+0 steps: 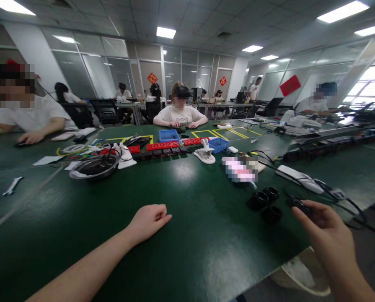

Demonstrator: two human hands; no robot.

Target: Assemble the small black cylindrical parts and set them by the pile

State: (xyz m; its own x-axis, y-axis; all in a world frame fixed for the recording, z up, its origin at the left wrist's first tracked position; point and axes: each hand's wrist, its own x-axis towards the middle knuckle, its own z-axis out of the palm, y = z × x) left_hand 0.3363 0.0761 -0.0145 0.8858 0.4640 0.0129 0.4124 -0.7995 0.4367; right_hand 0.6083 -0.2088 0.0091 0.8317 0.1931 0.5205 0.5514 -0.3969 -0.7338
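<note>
Your right hand (328, 235) has its grip closed to a pinch, thumb and fingers holding a small dark object (298, 205) near the right edge of the surface (206, 251), just beside three black cylindrical pieces (255, 204); the step in hand looks like handling that object. Your left hand (149, 224) rests on the surface, fingers folded in, with no object showing. Moving the right hand would seem to call for a steady pinch and care around the black cables (360, 213) beside it. Your fingers cover part of the object, so its form is hard to read, and I cannot tell whether it touches the surface. The pixelated item (240, 169) cannot be identified, and your right hand partly hides the pale container (306, 272) below the edge.
</note>
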